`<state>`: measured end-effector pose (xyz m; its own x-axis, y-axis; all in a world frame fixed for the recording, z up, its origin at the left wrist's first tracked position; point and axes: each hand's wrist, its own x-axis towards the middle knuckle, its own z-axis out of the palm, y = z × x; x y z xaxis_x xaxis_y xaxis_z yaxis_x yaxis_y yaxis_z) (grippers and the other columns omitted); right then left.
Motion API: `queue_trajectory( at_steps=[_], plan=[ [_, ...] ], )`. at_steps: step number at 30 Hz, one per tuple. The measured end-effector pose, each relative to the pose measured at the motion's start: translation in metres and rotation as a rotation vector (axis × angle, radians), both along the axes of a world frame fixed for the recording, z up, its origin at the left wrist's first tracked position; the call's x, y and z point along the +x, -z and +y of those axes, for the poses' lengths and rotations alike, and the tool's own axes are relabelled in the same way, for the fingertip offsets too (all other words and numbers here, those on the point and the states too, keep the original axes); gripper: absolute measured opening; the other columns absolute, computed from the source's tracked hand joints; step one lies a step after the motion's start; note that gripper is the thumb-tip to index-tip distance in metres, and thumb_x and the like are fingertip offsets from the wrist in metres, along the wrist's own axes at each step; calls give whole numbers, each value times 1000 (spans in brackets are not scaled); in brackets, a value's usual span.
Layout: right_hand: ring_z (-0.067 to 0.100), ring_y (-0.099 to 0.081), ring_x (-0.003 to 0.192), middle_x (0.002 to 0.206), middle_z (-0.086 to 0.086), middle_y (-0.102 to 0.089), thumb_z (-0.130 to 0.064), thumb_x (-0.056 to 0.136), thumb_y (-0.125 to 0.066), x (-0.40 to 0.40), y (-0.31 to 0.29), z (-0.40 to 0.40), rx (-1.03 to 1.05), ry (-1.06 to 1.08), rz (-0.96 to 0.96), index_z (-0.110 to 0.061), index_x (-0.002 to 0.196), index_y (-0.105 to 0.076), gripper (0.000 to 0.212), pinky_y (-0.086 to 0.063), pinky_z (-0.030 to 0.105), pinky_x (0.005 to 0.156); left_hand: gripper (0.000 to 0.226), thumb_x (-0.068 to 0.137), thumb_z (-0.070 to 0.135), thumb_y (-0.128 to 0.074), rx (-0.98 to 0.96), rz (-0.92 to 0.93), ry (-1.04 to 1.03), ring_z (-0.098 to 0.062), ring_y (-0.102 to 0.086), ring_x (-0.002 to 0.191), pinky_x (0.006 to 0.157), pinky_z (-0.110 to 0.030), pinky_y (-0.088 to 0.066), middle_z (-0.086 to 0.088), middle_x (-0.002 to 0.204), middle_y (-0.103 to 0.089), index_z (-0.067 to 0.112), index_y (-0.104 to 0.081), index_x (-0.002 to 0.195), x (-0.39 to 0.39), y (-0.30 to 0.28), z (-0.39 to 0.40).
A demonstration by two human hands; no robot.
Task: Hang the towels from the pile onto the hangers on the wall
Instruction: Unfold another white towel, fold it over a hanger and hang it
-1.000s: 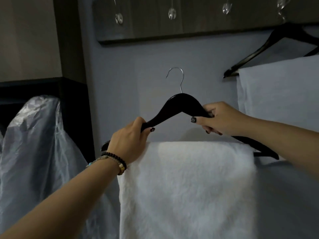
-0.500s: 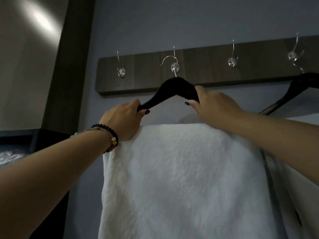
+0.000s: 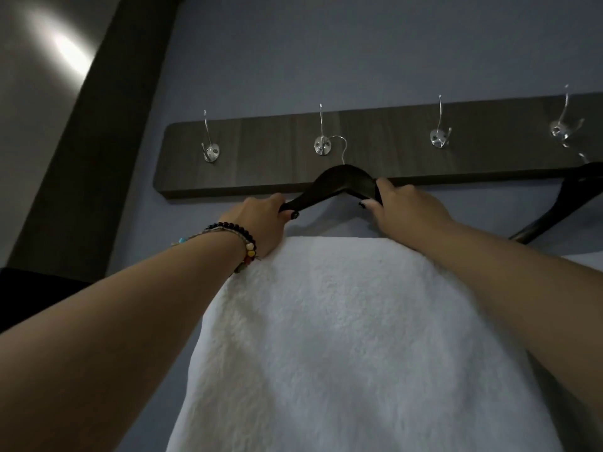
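Two hands were on the job: my left hand [image 3: 261, 220] curled round the left shoulder of the black hanger [image 3: 342, 182], thumb under it, and my right hand [image 3: 408, 207] gripped the right shoulder the same way. A white towel [image 3: 342, 337] hung folded over the hanger's lower bar, draping down toward me and covering the bar itself.

I held the hanger up against the lower edge of the dark wooden rack [image 3: 391, 151] on the wall. Its wire hook [image 3: 341, 146] curved just beside the second metal peg [image 3: 323, 145] from the left; I could not tell whether the wire had caught on the peg or only sat next to it. Since both my hands bore the hanger, I judged this towel's hanging nearly done but not finished: seating the hook and letting go remained.

Off to the right, another black hanger [image 3: 561, 203] hung below the fourth peg [image 3: 559, 130], with a pale edge of cloth [image 3: 584, 252] under it that I took for a towel already up. The first peg [image 3: 211, 151] and third peg [image 3: 439, 138] carried nothing. The pile was out of sight, so I could not say how many towels were left.

I saw no brand, label or readable writing on the towel, hangers or rack. A beaded bracelet [image 3: 241, 236] sat on my left wrist.
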<state>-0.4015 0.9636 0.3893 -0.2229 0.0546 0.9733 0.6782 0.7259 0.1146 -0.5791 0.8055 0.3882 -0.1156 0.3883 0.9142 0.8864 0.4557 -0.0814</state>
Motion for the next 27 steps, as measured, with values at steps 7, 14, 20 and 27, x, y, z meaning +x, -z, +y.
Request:
queue_trajectory(
  at_steps=[7,14,20,27],
  plan=[
    [24,-46,73,96,14,-63,-47,99,-39,-12,21,6,-39,-193,-30,-12,123,-50,44,-33,32,60,27,101,45,-33,91,-41,61,-18,-53,66,54,-30,-40,0,79,-53,22,-48,101,-29,36,7],
    [30,-49,101,106,12,-56,-23,91,-56,15,65,13,49,-186,154,-9,101,-60,17,-40,39,82,33,94,36,-53,479,-83,166,-27,-42,111,96,-39,-33,-8,120,-43,15,-48,118,-30,84,-2],
    [23,-53,91,99,4,-53,-50,84,-64,54,126,16,-385,-405,495,-14,90,-54,38,-45,35,78,49,93,48,-52,606,-695,437,-25,-44,107,91,-35,-35,-4,126,-36,13,-35,123,-17,128,-9],
    [20,-62,100,113,1,-66,-50,84,-61,71,99,16,-975,-870,460,-16,121,-61,50,-51,30,83,62,88,54,-56,583,-841,394,-26,-57,85,61,-31,-42,-12,119,-61,7,-49,128,-31,93,-27]
  ],
)
